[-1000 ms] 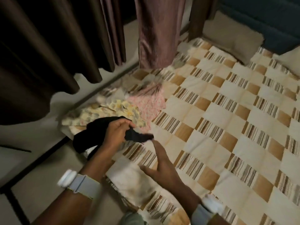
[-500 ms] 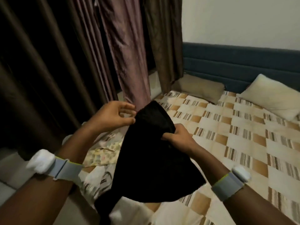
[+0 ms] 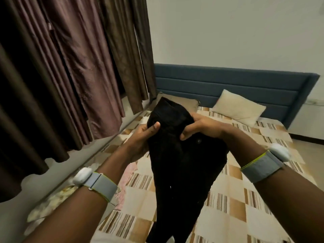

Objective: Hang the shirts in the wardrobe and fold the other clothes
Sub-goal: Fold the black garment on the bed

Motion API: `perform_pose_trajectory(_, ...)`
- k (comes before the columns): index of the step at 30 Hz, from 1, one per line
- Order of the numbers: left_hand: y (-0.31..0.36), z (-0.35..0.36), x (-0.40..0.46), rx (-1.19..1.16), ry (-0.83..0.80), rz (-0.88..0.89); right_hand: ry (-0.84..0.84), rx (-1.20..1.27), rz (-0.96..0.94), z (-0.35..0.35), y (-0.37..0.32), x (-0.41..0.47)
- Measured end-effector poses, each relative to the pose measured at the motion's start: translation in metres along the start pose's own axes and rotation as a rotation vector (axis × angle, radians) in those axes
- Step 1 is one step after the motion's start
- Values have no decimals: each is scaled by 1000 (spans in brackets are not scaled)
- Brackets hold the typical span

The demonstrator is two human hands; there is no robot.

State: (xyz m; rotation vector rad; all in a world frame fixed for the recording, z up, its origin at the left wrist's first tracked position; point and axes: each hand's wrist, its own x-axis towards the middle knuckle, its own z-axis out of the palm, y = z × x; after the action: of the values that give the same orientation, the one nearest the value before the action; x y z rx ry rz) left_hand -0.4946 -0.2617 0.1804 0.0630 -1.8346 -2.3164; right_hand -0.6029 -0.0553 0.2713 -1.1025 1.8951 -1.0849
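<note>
Black garment (image 3: 184, 163), checked bedspread (image 3: 245, 216) (beige, brown stripes)

Premises: a bedroom in a home. A bed (image 3: 228, 199) with a checked brown-and-cream cover occupies the floor area, with a padded blue headboard (image 3: 228, 85) at its far end against a plain white wall (image 3: 228, 32) and two pillows (image 3: 238, 109) lying just before the headboard. Long brown curtains (image 3: 70, 67) hang along the bed's left side.

Garment (image 3: 182, 165) held above bed (image 3: 228, 199), curtains (image 3: 70, 67) left, pillows (image 3: 238, 109) behind
</note>
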Motion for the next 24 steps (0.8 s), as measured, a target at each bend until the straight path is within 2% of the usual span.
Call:
perform_pose_trajectory(2,5,1,10,45,205,178,48,-69,84,-19,20,-9)
perform_pose_trajectory(4,11,-4,15,122,333,313,-33,-216,189,-27,57,-19)
perform_pose_trajectory(6,10,-6,17,234,362,387,-112,-355,246,-16,108,-24)
perform_pose_trajectory(8,5,-11,13,299,383,410,-14,-347,230,-8,151,-32)
perform_pose_trajectory(10,0,-21,9,314,420,388,129,-89,138,-12,175,-46)
perform_pose_trajectory(13,-6,-41,-4,238,386,320,357,400,-39,-28,189,-61)
perform_pose_trajectory(16,-7,-45,-11,73,301,234,344,850,-247,-21,178,-62)
perform_pose_trajectory(18,-9,-43,-18,8,203,171,392,900,-214,-14,167,-56)
perform_pose_trajectory(20,-12,-35,-27,64,164,56,458,792,-133,-4,158,-46)
perform_pose_trajectory(22,-21,-35,-31,268,236,8,554,617,-121,8,154,-37)
perform_pose_trajectory(24,-28,-38,-35,394,348,42,616,545,-126,13,157,-32)
